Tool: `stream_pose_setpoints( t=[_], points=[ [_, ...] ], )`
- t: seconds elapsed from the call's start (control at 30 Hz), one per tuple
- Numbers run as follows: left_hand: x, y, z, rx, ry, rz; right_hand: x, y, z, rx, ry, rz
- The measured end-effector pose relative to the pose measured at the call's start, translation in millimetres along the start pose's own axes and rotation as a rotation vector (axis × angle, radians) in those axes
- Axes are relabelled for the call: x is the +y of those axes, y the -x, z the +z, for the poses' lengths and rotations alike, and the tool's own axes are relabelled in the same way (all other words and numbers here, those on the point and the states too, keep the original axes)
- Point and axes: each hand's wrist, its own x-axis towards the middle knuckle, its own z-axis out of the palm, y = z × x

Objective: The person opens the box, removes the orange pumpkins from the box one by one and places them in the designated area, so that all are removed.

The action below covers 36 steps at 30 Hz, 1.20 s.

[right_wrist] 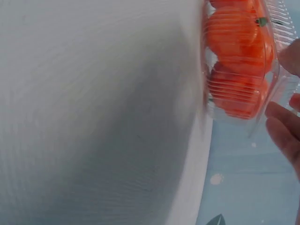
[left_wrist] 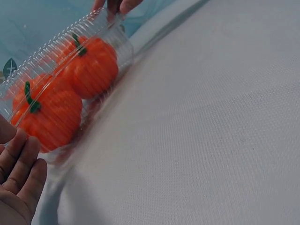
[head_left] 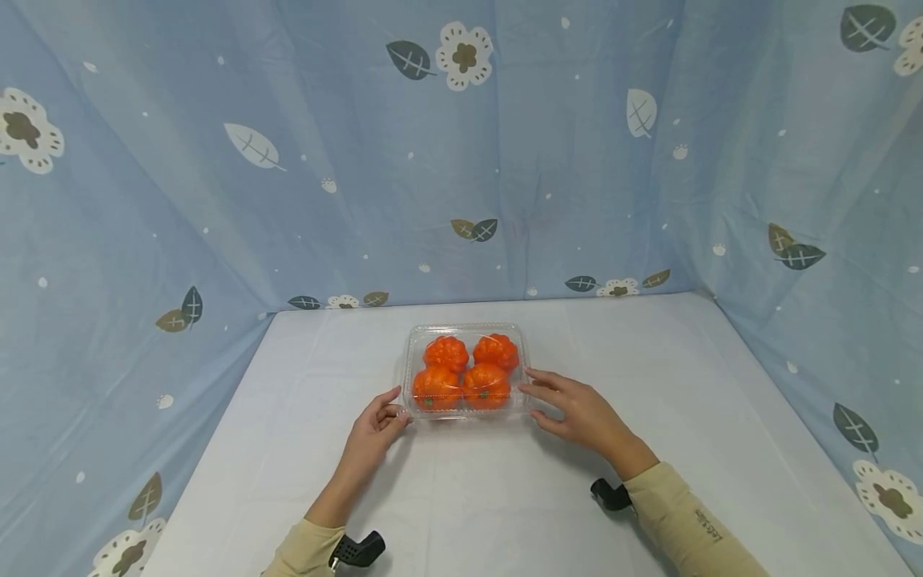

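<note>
A clear plastic box (head_left: 467,327) with its lid down holds several orange pumpkins (head_left: 437,388) with green stems. At the box's near left corner is my left hand (head_left: 371,437), thumb and fingertips at its edge; the left wrist view shows its fingers (left_wrist: 29,171) extended beside the box. My right hand (head_left: 587,417) lies along the right side, fingertips at the rim, fingers spread and slightly bent. In the right wrist view the pumpkins (right_wrist: 236,89) show through the ribbed wall, with fingers (right_wrist: 283,126) beside it. Firm contact is hard to tell.
The box stands on a white cloth-covered table (head_left: 461,497), towards its back edge. A blue curtain (head_left: 562,184) with flowers and leaves surrounds the table at the back and sides. Black wrist cameras sit below both hands.
</note>
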Motion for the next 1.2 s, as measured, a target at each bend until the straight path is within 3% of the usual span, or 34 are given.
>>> stream_pose_setpoints(
  t=[0.3,0.5,0.8,0.97,1.2],
  points=[
    [0.3,-0.6,0.5,-0.014,-0.007,-0.012,3.7,0.8,6.4,0.078,0.065,-0.085],
    [-0.2,-0.7,-0.6,-0.007,-0.016,-0.029,0.9,-2.2,5.8,0.068,0.026,-0.048],
    [1.4,0.4,-1.3,-0.011,-0.026,-0.003,0.4,-3.5,7.4,0.067,-0.033,-0.02],
    [3.0,-0.2,0.6,0.004,0.003,-0.042,-1.3,-1.9,5.9,0.073,-0.031,0.005],
    [3.1,3.1,9.0,0.018,0.049,-0.142,-3.7,-0.3,4.5,0.042,-0.044,0.114]
  ],
)
